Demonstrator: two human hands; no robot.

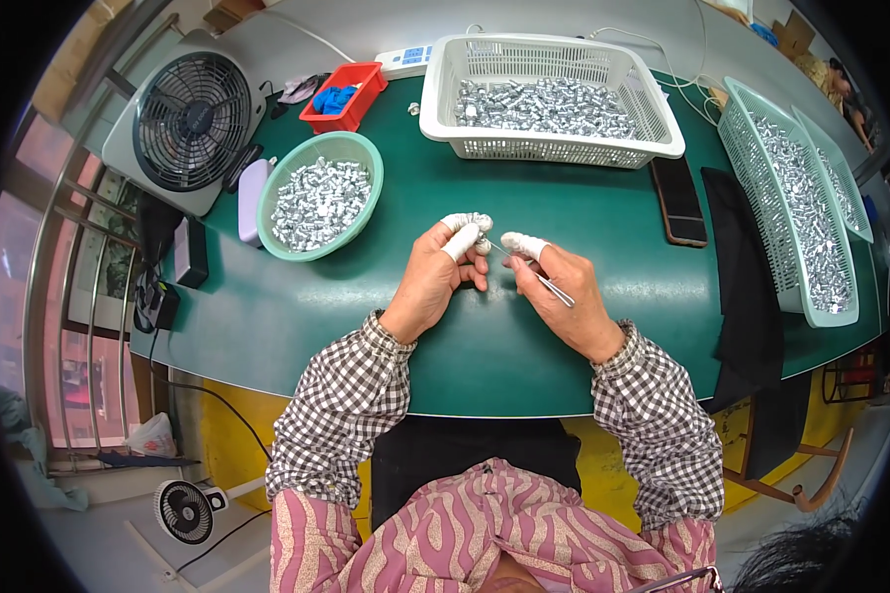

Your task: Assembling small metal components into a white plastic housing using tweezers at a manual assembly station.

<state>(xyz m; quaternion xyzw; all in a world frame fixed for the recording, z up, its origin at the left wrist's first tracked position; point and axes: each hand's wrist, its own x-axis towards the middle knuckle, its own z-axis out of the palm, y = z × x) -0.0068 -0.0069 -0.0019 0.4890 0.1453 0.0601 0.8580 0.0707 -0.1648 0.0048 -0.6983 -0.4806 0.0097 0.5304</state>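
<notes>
My left hand (430,282) is closed in a pinch above the middle of the green table, white covers on its thumb and fingertips. Between those fingertips sits a small silvery part (483,238), mostly hidden. My right hand (576,301), a white cover on at least one finger, grips a slim metal hand tool with a thin pointed shaft (558,293). The tool's tip reaches toward the part in my left hand; whether it touches or enters the part I cannot make out.
Small silvery metal parts fill a green bowl (374,198), a white basket (554,150) and a pale green basket (789,259). A phone (678,203) and black cloth (744,287) lie on the right. At left stand a fan (190,119) and red bin (366,79).
</notes>
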